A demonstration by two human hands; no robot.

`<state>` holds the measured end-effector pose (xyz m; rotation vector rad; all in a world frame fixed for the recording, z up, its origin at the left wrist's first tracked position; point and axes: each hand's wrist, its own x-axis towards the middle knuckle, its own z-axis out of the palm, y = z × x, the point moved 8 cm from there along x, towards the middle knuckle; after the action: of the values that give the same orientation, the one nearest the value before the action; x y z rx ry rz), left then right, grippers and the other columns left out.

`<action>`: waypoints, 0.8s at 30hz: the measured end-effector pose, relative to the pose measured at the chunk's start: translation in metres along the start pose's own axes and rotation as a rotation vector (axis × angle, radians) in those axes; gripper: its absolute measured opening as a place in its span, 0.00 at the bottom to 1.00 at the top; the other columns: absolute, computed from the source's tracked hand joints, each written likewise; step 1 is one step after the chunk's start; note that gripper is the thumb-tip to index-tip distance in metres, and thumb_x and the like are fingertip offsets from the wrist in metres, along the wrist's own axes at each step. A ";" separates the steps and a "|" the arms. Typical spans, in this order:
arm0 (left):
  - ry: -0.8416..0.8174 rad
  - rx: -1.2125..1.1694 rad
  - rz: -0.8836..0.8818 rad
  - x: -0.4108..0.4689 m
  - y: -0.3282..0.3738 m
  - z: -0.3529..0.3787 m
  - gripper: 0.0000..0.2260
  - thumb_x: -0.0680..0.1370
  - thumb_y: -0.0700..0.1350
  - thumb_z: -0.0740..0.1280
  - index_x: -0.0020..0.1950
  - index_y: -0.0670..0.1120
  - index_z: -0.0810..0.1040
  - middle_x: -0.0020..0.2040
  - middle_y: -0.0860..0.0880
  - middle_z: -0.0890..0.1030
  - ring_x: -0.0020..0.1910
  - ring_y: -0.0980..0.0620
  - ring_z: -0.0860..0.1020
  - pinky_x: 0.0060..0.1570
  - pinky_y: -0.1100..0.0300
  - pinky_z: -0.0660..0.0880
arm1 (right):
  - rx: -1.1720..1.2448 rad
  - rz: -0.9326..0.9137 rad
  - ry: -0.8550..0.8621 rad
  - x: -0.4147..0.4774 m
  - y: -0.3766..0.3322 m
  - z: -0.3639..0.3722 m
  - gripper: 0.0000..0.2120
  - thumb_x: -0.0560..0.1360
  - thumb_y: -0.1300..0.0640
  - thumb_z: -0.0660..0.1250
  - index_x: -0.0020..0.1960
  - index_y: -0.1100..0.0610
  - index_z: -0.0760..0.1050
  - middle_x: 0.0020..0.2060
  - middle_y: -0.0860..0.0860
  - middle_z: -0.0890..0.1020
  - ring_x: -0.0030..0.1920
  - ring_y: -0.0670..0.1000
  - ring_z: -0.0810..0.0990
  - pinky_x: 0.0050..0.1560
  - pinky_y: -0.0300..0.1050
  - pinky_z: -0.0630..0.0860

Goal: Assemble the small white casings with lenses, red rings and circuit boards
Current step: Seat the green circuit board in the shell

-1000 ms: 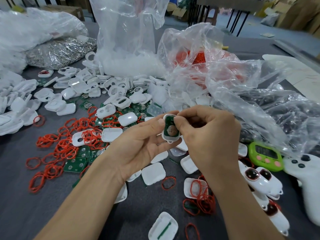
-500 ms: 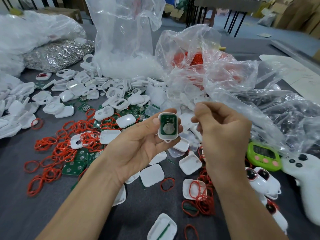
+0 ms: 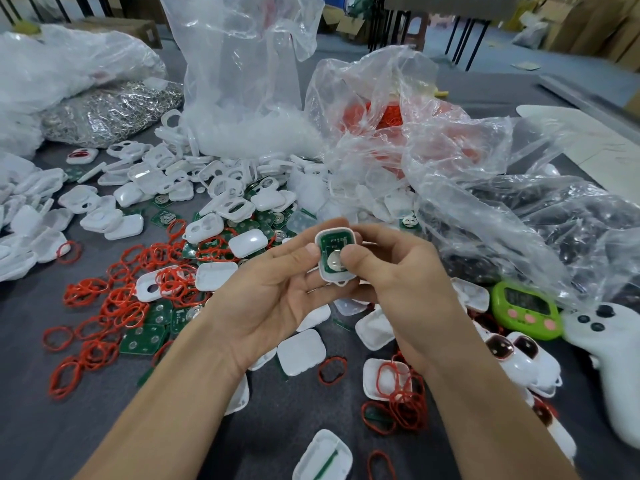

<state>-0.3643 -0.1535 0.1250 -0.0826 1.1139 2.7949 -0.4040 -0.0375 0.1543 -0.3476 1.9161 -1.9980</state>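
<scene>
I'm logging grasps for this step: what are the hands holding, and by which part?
One white casing with a circuit board inside: left hand grips its left edge, right hand its right edge, thumb on the board.

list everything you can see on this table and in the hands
held casing: one, white, between both hands
circuit board: one, green, seated in the held casing
loose casings: many, white, left and centre
red rings: many, red, left-centre and by the right wrist
loose boards: several, green, among the rings
plastic bags: several, clear, back and right
silver parts: one bagful, back left
timer: one, green, right
controller: one, white, right edge
lensed casings: a few, white, dark lenses, by the timer
table: one, dark grey
left hand: grips the held casing
right hand: thumb on the circuit board
</scene>
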 end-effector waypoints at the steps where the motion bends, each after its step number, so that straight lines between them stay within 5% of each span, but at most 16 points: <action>1: 0.008 -0.002 0.004 0.000 0.000 -0.001 0.14 0.76 0.40 0.69 0.60 0.45 0.86 0.63 0.42 0.84 0.57 0.47 0.85 0.55 0.52 0.82 | 0.011 0.001 0.009 0.000 0.001 0.001 0.11 0.78 0.65 0.71 0.47 0.49 0.86 0.40 0.52 0.88 0.40 0.49 0.87 0.37 0.38 0.80; 8: 0.060 0.062 0.045 -0.001 -0.001 -0.003 0.16 0.73 0.38 0.70 0.60 0.45 0.86 0.62 0.42 0.84 0.55 0.48 0.86 0.50 0.57 0.83 | 0.003 0.004 0.137 0.004 0.014 -0.002 0.14 0.76 0.63 0.74 0.41 0.45 0.86 0.38 0.52 0.88 0.39 0.54 0.88 0.42 0.49 0.84; 15: 0.246 0.301 0.114 -0.003 0.000 -0.013 0.15 0.75 0.31 0.69 0.56 0.44 0.87 0.55 0.39 0.86 0.48 0.46 0.87 0.44 0.58 0.83 | 0.074 0.106 0.139 0.005 0.030 0.003 0.09 0.77 0.65 0.72 0.44 0.54 0.87 0.38 0.53 0.88 0.36 0.51 0.86 0.34 0.41 0.80; 24: 0.283 0.457 0.116 -0.002 -0.003 -0.017 0.17 0.77 0.28 0.65 0.60 0.42 0.85 0.53 0.35 0.86 0.54 0.36 0.85 0.55 0.44 0.82 | 0.015 0.085 0.104 0.012 0.025 -0.007 0.08 0.79 0.66 0.69 0.49 0.58 0.86 0.40 0.57 0.88 0.38 0.62 0.86 0.36 0.56 0.83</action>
<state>-0.3617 -0.1634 0.1112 -0.3851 1.8483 2.5979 -0.4151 -0.0370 0.1279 -0.1587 1.9419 -2.0106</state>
